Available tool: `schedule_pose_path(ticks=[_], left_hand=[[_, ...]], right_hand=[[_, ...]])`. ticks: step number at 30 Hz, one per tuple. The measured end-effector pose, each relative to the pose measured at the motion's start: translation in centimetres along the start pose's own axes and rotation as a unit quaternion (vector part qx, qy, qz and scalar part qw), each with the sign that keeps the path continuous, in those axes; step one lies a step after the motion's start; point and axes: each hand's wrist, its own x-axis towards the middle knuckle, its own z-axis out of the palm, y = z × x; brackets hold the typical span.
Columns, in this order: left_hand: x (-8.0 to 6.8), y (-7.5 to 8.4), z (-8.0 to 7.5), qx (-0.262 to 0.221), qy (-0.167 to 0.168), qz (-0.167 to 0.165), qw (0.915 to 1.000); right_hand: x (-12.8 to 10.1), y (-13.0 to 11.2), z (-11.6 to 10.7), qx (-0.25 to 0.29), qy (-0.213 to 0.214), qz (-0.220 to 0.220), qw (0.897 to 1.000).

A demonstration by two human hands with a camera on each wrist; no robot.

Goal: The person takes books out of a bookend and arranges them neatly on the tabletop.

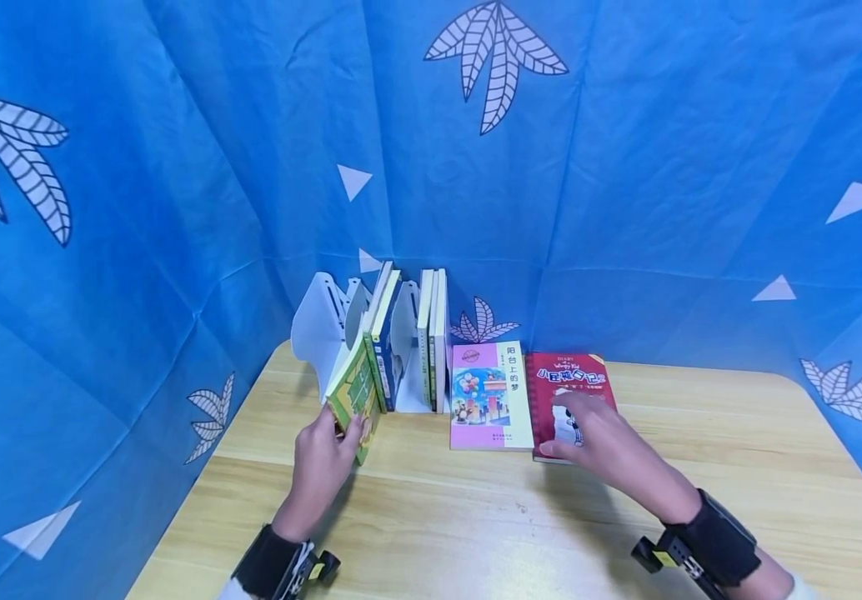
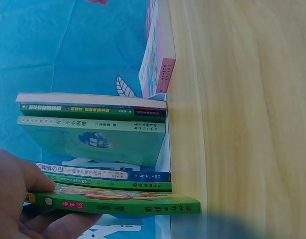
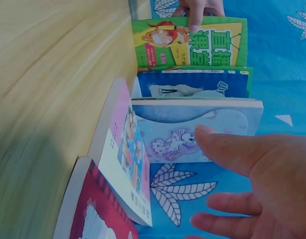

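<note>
My left hand point(image 1: 323, 457) grips a green and yellow book point(image 1: 357, 385) by its near edge, thumb on the cover, at the left part of a white book rack point(image 1: 320, 323). In the left wrist view, this book's green spine point(image 2: 123, 204) stands upright beside another green spine and a blue book point(image 2: 150, 176). Over a red book point(image 1: 543, 412) lying flat hovers my right hand point(image 1: 614, 446), thumb and fingers spread apart, holding nothing. The right wrist view shows that hand point(image 3: 262, 174) clear of the red cover point(image 3: 95, 209).
A pink and cream book point(image 1: 485, 437) lies flat between the rack and the red book. Several upright books point(image 1: 433, 346) fill the rack's right section. Blue patterned cloth point(image 1: 664, 208) hangs behind and to the left of the wooden table point(image 1: 431, 517).
</note>
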Motion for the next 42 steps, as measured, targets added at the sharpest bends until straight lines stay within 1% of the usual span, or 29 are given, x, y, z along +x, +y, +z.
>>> schedule_pose_path(ticks=[9,14,21,26,31,35,42], left_hand=[[-0.5,0.0,-0.2,0.001,0.01,0.017,0.9998],[-0.8,0.1,-0.4,-0.007,0.004,0.012,0.9999],[-1.2,0.3,-0.6,-0.017,0.005,0.01,0.9998],[-1.6,0.5,-0.9,-0.02,-0.003,-0.008,0.9998],[-1.7,0.9,-1.2,-0.019,-0.01,-0.033,0.9992],[-1.8,1.2,-1.3,-0.02,-0.006,-0.039,0.999],[-2.1,0.9,-1.5,-0.024,0.004,-0.044,0.9987]], right_hand=[[-0.3,-0.5,0.0,0.004,-0.001,-0.018,1.0],[-0.3,-0.9,-0.2,0.004,0.001,-0.015,1.0],[-0.3,-1.6,-0.4,0.006,-0.008,-0.005,1.0],[-0.4,-1.9,-0.5,0.008,-0.018,0.009,1.0],[-0.5,-2.0,-0.5,0.004,-0.015,0.005,1.0],[-0.5,-2.1,-0.5,-0.002,-0.014,0.008,1.0],[-0.5,-2.1,-0.3,-0.006,-0.015,0.012,1.0]])
